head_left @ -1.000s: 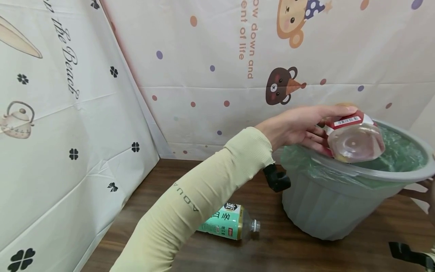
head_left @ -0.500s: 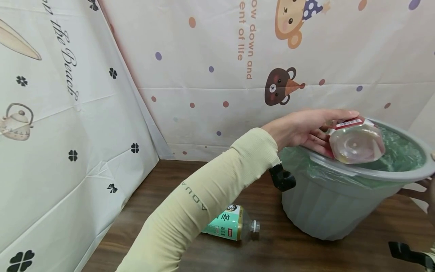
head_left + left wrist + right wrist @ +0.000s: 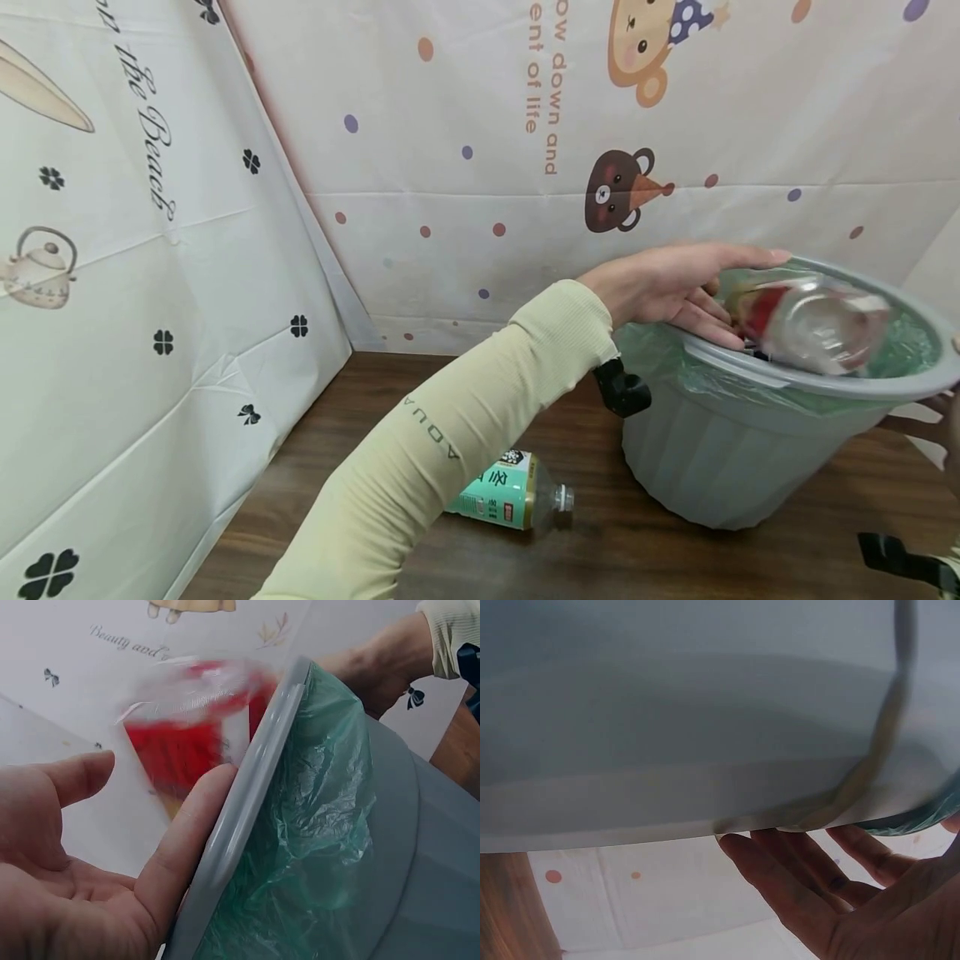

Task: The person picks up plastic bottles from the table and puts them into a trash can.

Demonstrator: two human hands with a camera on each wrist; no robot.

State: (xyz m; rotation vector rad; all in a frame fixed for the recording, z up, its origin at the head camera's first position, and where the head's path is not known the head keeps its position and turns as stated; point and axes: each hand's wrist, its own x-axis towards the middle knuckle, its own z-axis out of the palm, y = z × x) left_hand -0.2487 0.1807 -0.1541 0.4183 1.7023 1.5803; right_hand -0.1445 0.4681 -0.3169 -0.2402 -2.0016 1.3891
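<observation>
A clear plastic bottle [image 3: 828, 329] with a red label, blurred, is tilted base-up in the mouth of the grey trash can [image 3: 697, 450]. My left hand [image 3: 675, 287] lies over the can's near-left rim with fingers extended. In the left wrist view, a gap shows between that hand's thumb and the bottle [image 3: 187, 742], and the fingers touch the rim. My right hand [image 3: 877, 900] holds the can's far side, fingertips against the wall below the rim; the head view shows only part of it at the right edge. Green liner film [image 3: 322, 810] hangs over the rim.
Another plastic bottle [image 3: 502, 492], with a green label, lies on the brown wood surface [image 3: 600, 558], partly hidden behind my left forearm. Printed white sheets [image 3: 450, 192] stand behind and to the left.
My left fingers have let go of the red-labelled bottle. It has moved rightward and tipped into the can's mouth. The right hand and the green-labelled bottle have stayed put.
</observation>
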